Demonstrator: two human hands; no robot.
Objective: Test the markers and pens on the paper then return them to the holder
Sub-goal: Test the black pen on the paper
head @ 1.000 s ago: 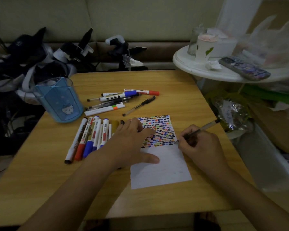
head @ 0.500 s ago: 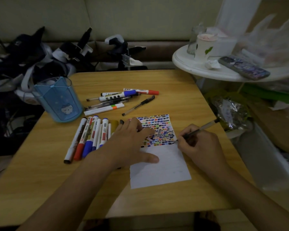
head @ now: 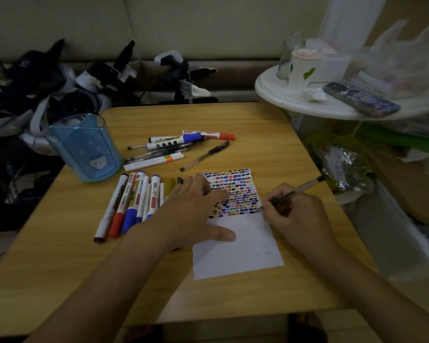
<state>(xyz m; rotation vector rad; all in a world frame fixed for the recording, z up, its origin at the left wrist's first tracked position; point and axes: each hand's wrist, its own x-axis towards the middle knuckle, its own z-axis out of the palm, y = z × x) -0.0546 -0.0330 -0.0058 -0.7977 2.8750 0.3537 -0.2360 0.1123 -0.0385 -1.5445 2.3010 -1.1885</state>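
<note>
Pen between right-hand fingers, tip on paper

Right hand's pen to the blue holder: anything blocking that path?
The left hand, pressing flat on the paper, and the row of markers beside it lie between the pen gripped by the right hand and the holder. All sit low; the holder's open top looks unobstructed.

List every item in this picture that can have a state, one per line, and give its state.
Left hand: flat, pressing the paper.
Right hand: gripping a pen, tip on the paper.
Paper: upper part filled with colour marks, lower part blank.
Blue holder: upright.
</note>
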